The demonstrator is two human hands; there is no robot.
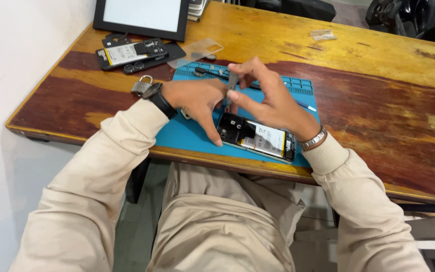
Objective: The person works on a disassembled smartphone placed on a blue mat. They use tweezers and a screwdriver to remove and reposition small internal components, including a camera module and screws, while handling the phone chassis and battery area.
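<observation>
Opened phone point(256, 137), back cover off, is lying flat on the blue repair mat point(187, 136) near the front edge of the worktop point(378, 100), white-labelled battery facing up. The mat is likely keeping it from sliding and catching small parts.

Right hand point(273, 98) is pinching a slim metal tool, probably tweezers point(233, 80), fingers clamped on it, tip pointing down toward the phone's upper end. The pinch suits fine work; what the tip is touching is hidden.

Left hand point(197, 100) is pressing down beside the phone, one finger reaching its top corner, apparently steadying it. It is not clamped on anything I can see.

Further out: a second opened phone point(132, 53) with its battery showing, a clear cover point(196, 51), a padlock point(141, 85) and a dark-framed screen point(142, 17) are set aside at the back left.
</observation>
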